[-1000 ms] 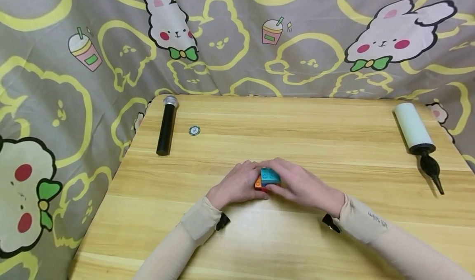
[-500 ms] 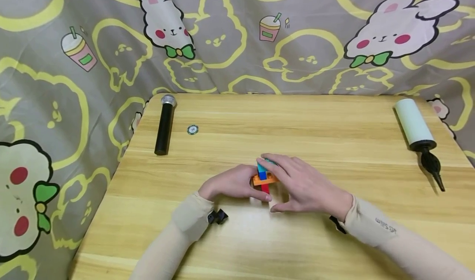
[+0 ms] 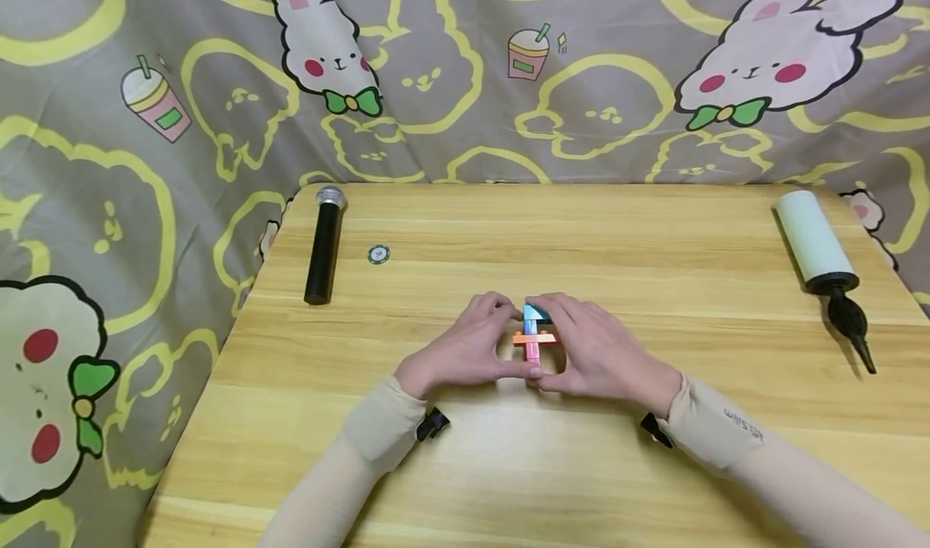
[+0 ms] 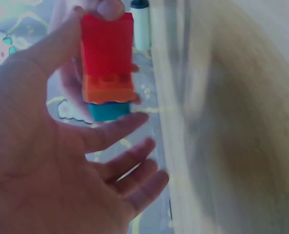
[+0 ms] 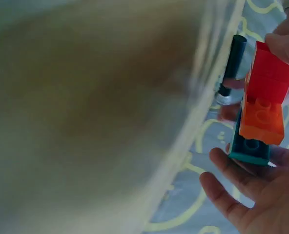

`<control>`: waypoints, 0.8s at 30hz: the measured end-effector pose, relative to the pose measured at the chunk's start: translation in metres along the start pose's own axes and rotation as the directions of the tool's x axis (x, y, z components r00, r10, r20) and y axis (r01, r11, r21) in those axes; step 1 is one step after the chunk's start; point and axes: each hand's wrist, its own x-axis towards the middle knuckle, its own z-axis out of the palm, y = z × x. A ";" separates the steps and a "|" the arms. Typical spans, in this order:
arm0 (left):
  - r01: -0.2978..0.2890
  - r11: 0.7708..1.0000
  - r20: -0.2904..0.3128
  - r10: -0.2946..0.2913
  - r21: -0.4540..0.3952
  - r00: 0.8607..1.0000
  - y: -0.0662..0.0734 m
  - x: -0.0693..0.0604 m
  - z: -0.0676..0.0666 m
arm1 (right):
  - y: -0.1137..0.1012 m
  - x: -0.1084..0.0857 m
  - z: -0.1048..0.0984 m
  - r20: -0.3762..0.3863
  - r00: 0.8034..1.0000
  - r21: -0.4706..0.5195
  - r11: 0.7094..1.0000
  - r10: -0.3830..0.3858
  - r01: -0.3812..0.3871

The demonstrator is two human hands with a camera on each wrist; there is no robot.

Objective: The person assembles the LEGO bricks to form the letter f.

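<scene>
A stack of toy building blocks is between my two hands, in the middle of the head view. It has red blocks at the near end, then an orange block, a blue part, and a teal block at the far end. My left hand pinches the stack, its thumb against the red end and its index finger by the teal block; its other fingers are spread. From the other side my right hand holds it, thumb at the red end and fingertips around the teal one. Fingers partly hide the stack.
A black microphone lies at the table's back left, with a round chip marked 20 beside it. At the back right lies a white hand pump with a black nozzle. A patterned curtain hangs behind the wooden table.
The stack has turned from showing its teal top to showing its side. My right hand shifted its hold, its thumb moving down to the red end. My left hand has moved slightly right.
</scene>
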 end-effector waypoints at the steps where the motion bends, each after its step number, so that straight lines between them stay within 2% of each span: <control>1: 0.002 1.000 -0.015 -0.002 0.026 1.000 0.000 0.000 0.001 | 0.001 -0.001 0.002 0.016 1.000 0.006 1.000 0.027 -0.027; 5: 0.026 0.996 -0.031 -0.023 0.080 0.999 -0.001 -0.001 0.005 | 0.003 -0.002 0.010 0.084 0.991 0.019 0.994 0.105 -0.107; 9: 0.043 0.994 -0.034 -0.040 0.096 0.999 -0.003 -0.003 0.008 | 0.001 -0.002 0.015 0.120 0.983 0.012 0.989 0.142 -0.144; 17: 0.022 0.992 -0.033 -0.018 0.126 0.999 -0.004 -0.001 0.010 | -0.001 -0.002 0.018 0.153 0.976 -0.021 0.988 0.152 -0.150; 24: 0.042 0.986 -0.032 -0.037 0.161 0.999 -0.005 -0.001 0.013 | -0.001 -0.001 0.020 0.159 0.976 -0.033 0.989 0.150 -0.146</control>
